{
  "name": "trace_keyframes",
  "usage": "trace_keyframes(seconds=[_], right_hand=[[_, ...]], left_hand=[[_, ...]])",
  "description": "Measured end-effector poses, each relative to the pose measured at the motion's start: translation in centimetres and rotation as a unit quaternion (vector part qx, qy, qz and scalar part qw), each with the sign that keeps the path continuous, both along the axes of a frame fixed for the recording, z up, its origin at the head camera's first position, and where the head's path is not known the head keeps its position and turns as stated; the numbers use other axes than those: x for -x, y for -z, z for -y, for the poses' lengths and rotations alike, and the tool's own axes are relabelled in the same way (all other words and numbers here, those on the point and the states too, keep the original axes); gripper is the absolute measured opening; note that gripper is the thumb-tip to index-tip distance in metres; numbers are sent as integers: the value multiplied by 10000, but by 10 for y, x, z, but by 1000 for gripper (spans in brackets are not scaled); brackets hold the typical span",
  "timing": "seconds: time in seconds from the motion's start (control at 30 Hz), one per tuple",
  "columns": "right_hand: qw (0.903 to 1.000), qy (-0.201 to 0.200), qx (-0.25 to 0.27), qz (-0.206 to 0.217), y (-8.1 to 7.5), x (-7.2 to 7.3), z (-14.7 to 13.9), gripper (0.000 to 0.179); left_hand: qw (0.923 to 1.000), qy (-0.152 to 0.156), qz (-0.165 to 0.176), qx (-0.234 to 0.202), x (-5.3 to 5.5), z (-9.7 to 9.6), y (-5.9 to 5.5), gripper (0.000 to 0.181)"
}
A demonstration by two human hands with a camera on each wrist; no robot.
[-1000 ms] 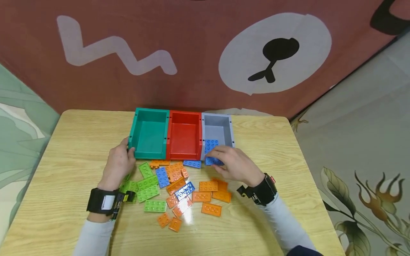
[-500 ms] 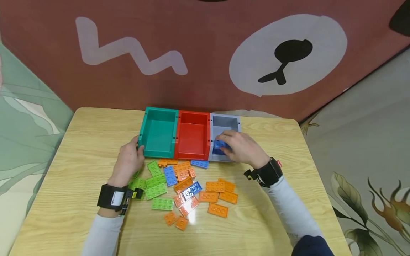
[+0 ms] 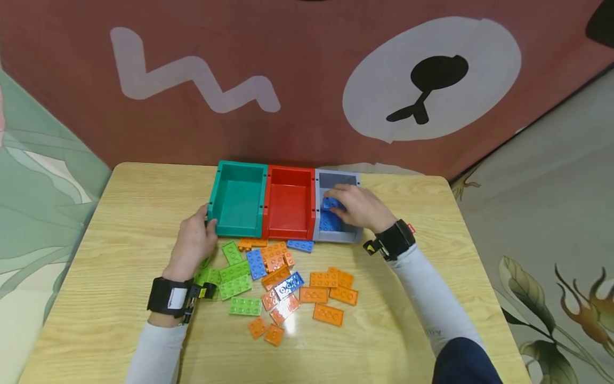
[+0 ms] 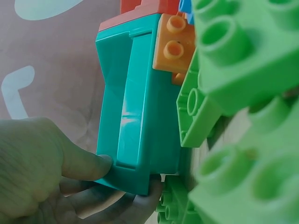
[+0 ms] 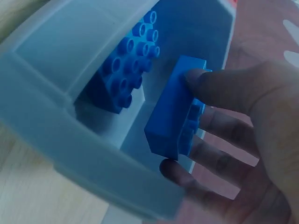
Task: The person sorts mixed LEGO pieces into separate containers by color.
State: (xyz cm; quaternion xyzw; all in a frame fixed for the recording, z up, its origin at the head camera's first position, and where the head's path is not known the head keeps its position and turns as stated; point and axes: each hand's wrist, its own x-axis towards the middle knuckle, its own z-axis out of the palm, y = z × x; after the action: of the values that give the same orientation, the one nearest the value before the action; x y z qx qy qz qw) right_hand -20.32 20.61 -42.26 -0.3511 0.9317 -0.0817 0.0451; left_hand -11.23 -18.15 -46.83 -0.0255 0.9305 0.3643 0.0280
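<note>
the right hand (image 3: 361, 207) is clamping its grip on a blue brick (image 5: 170, 112) inside the gray bin (image 3: 336, 238); the left hand (image 3: 194, 240) is pinching the green bin (image 3: 238, 233) at its outer edge, probably steadying it.

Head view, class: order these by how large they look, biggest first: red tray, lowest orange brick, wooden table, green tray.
1. Wooden table
2. Green tray and red tray: too alike to rank
3. Lowest orange brick
</note>
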Motion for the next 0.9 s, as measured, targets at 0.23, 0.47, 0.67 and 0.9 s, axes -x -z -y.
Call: trace_keyframes(seconds=[0.23,0.47,0.67,0.9], right_hand=[[9997,167,-139,66,9,14,7,45],[9990,159,-264,317,19,21,13,45],[9987,169,-247,401,22,22,14,45],[9993,157,-112,334,25,23,13,43]], left_hand=[[10000,-58,-8,17,1,0,0,52],[10000,-46,-29,-6,1,1,0,51],[10000,8,-56,-2,1,2,0,50],[10000,-13,34,-52,1,2,0,51]])
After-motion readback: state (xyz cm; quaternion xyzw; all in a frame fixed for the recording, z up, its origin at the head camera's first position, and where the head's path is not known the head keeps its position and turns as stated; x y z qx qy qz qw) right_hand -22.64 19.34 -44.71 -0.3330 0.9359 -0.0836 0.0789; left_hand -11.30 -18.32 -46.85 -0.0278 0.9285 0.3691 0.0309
